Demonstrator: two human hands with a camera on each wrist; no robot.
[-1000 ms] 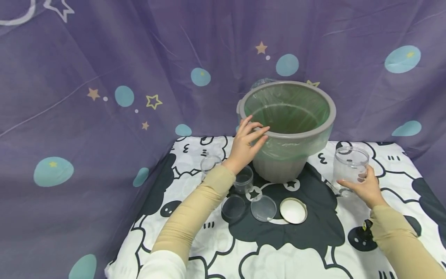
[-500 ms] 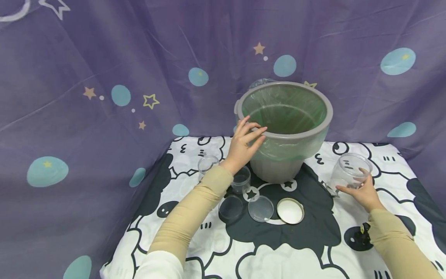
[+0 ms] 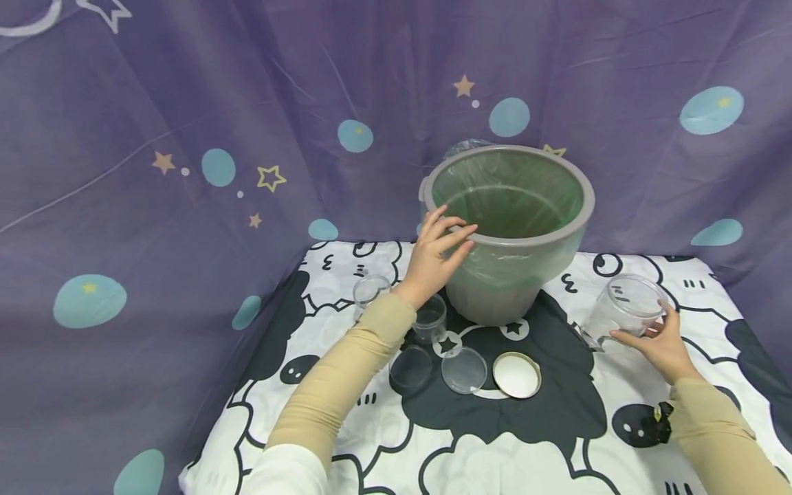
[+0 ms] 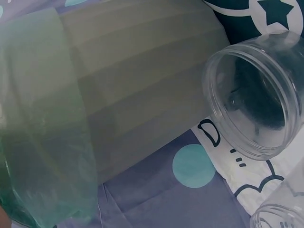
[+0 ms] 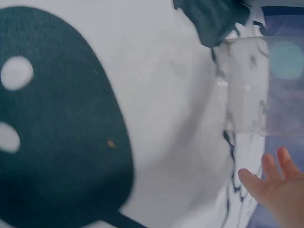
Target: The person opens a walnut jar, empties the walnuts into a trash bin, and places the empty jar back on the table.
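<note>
My left hand [image 3: 430, 261] is held with spread fingers at the near left rim of a grey trash bin [image 3: 489, 295]; whether it touches the rim I cannot tell. To the right, a large clear plastic jar [image 3: 621, 309] without a lid stands on the cloth. My right hand [image 3: 665, 344] is beside that jar, fingers apart; the right wrist view shows a gap between the fingers [image 5: 251, 180] and the jar wall [image 5: 247, 85]. Two more clear jars are left of the bin: a nearer one [image 4: 254, 99] and another [image 3: 371, 287], partly behind the left arm.
Lying in front of the bin are a clear lid [image 3: 464, 371], a white-faced lid [image 3: 516, 375] and a clear round piece [image 3: 411, 368]. A green bag [image 3: 520, 258] lines the bin and folds over its rim. A purple curtain [image 3: 247, 103] hangs behind the printed cloth [image 3: 482, 460].
The right hand held the large jar one second ago; its fingers have since come away to the right. The jar has shifted slightly. The left hand stays at the bin rim.
</note>
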